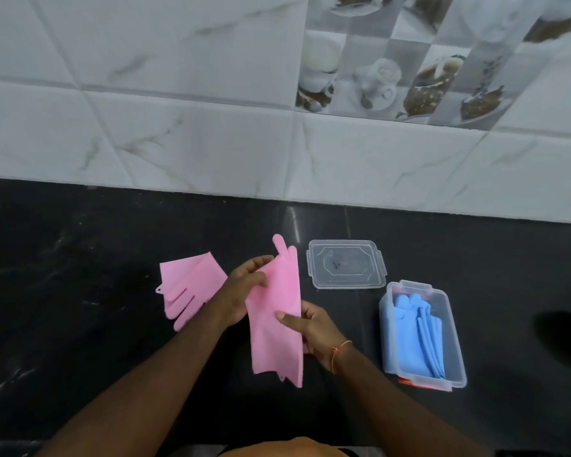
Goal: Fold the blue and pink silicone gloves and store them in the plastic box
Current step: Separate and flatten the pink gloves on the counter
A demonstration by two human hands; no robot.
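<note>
Item: pink glove [277, 324], 1 of 2, lifted over counter [80, 324] | Grip: our left hand [241, 288] pinches its bristled palm, right hand [314, 331] clasps the cuff edge, apparently for folding lengthwise | Second pink glove [188, 288] lies left | Blue gloves [412, 338] already in plastic box [455, 367]; lid [345, 263] set behind, leaving it open.

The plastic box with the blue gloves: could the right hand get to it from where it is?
Probably yes. The plastic box stands open beside the right hand, its lid lying apart. Nothing lies between them, but that hand holds the pink glove.
</note>
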